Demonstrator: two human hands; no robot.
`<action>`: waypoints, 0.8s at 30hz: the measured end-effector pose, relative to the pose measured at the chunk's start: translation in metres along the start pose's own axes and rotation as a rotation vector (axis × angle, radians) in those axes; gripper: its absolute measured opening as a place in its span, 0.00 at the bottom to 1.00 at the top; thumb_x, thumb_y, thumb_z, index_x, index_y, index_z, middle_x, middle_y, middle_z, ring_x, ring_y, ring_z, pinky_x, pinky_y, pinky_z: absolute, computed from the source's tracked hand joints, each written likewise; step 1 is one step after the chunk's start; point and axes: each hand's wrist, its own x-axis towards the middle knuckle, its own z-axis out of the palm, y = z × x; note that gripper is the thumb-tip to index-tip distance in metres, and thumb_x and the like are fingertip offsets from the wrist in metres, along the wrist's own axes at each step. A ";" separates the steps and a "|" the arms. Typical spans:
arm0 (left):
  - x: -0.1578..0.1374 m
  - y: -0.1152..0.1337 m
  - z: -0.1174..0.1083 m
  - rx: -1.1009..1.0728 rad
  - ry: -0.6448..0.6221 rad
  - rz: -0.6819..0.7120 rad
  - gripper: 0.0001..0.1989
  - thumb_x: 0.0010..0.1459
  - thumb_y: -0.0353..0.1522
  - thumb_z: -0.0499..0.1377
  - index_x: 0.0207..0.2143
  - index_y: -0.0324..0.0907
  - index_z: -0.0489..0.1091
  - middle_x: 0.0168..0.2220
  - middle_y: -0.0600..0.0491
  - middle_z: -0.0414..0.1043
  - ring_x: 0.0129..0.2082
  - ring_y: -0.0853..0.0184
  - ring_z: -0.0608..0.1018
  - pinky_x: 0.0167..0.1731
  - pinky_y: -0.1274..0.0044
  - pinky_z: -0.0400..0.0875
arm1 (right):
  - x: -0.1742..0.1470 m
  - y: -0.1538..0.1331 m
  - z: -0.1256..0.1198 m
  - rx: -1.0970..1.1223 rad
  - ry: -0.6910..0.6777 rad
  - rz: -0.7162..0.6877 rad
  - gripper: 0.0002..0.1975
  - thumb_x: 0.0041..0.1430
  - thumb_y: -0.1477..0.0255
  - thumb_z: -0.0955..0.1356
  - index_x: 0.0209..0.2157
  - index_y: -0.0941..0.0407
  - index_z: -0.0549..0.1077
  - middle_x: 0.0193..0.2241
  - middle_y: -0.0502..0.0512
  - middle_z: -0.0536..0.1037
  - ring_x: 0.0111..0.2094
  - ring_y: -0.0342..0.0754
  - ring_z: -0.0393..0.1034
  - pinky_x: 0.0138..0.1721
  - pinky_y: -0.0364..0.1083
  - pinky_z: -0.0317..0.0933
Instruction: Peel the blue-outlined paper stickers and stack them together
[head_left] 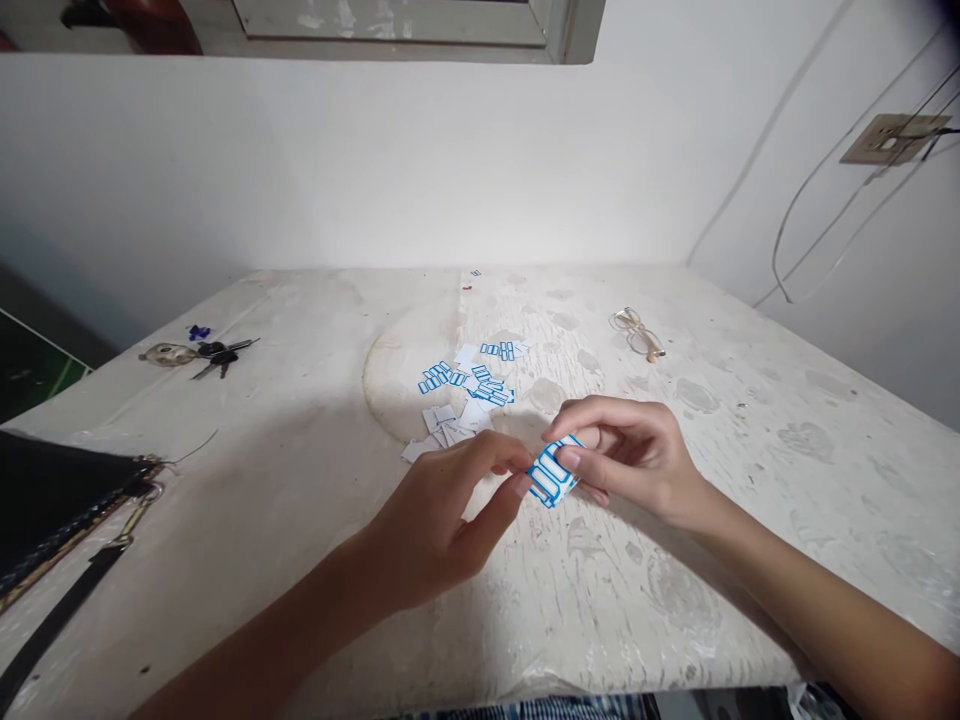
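Note:
Above the near middle of the table, my right hand (630, 455) pinches a small stack of blue-and-white sticker labels (551, 473) between thumb and fingers. At the stack's left edge is my left hand (457, 500), its thumb and forefinger closed on the corner. Whether it has peeled off a piece there is too small to tell. Just beyond my hands lie loose blue-outlined labels (491, 385) in a scattered pile. Nearer my left hand, plain white paper pieces (446, 425) overlap one another, partly hidden behind it.
Eyeglasses (637, 333) lie at the back right of the plastic-covered table (300, 560). Keys (217, 355) rest at the left, beyond a black bag (67, 510) with a strap. A white wall rises behind, with a socket (892, 138) and hanging cables at right.

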 end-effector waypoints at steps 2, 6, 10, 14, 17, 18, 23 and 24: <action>0.000 0.000 -0.001 0.004 0.003 0.003 0.06 0.58 0.27 0.52 0.39 0.43 0.63 0.32 0.60 0.71 0.31 0.77 0.74 0.34 0.84 0.67 | 0.001 0.000 0.001 -0.022 -0.002 -0.015 0.07 0.55 0.79 0.67 0.35 0.55 0.74 0.23 0.49 0.70 0.15 0.35 0.57 0.14 0.38 0.50; 0.001 0.000 -0.001 -0.009 -0.001 -0.026 0.05 0.58 0.27 0.52 0.37 0.43 0.64 0.31 0.60 0.71 0.30 0.77 0.73 0.33 0.84 0.66 | 0.003 0.000 0.003 -0.071 -0.007 -0.071 0.09 0.54 0.81 0.66 0.35 0.56 0.74 0.25 0.49 0.71 0.17 0.34 0.57 0.15 0.37 0.50; 0.001 -0.001 -0.001 0.001 -0.014 -0.031 0.05 0.58 0.27 0.52 0.37 0.42 0.65 0.31 0.59 0.72 0.30 0.76 0.74 0.32 0.83 0.66 | 0.004 0.000 0.003 -0.158 -0.021 -0.134 0.10 0.53 0.83 0.66 0.35 0.56 0.74 0.26 0.49 0.72 0.21 0.36 0.61 0.19 0.38 0.54; 0.001 -0.003 -0.001 0.047 -0.003 0.041 0.06 0.56 0.27 0.54 0.38 0.41 0.66 0.33 0.56 0.73 0.32 0.73 0.74 0.33 0.80 0.67 | 0.004 0.000 0.002 -0.225 -0.016 -0.175 0.10 0.52 0.83 0.66 0.35 0.57 0.74 0.27 0.50 0.73 0.26 0.38 0.64 0.23 0.39 0.56; 0.002 -0.005 -0.002 0.073 0.020 0.091 0.07 0.55 0.26 0.54 0.38 0.40 0.66 0.33 0.55 0.73 0.33 0.72 0.74 0.34 0.79 0.68 | 0.004 -0.002 0.002 -0.258 -0.010 -0.194 0.10 0.52 0.83 0.66 0.34 0.57 0.74 0.26 0.51 0.73 0.26 0.39 0.65 0.24 0.40 0.57; 0.002 -0.005 -0.002 0.077 0.026 0.097 0.07 0.55 0.26 0.54 0.38 0.40 0.66 0.33 0.54 0.74 0.33 0.72 0.74 0.34 0.78 0.68 | 0.004 -0.003 0.002 -0.275 -0.006 -0.202 0.10 0.52 0.83 0.66 0.34 0.58 0.74 0.26 0.51 0.73 0.27 0.40 0.65 0.24 0.40 0.57; 0.004 -0.004 -0.001 0.044 0.039 0.022 0.04 0.54 0.29 0.56 0.35 0.41 0.67 0.31 0.56 0.74 0.31 0.71 0.75 0.33 0.78 0.68 | 0.004 -0.002 0.003 -0.322 -0.008 -0.214 0.09 0.52 0.83 0.66 0.34 0.58 0.74 0.26 0.51 0.73 0.25 0.40 0.64 0.24 0.41 0.57; 0.005 -0.003 0.000 0.016 0.045 -0.029 0.03 0.55 0.30 0.56 0.34 0.42 0.67 0.30 0.57 0.73 0.30 0.72 0.75 0.32 0.79 0.69 | 0.004 -0.001 0.003 -0.295 -0.020 -0.186 0.08 0.53 0.82 0.66 0.34 0.57 0.74 0.27 0.51 0.73 0.24 0.39 0.64 0.22 0.41 0.57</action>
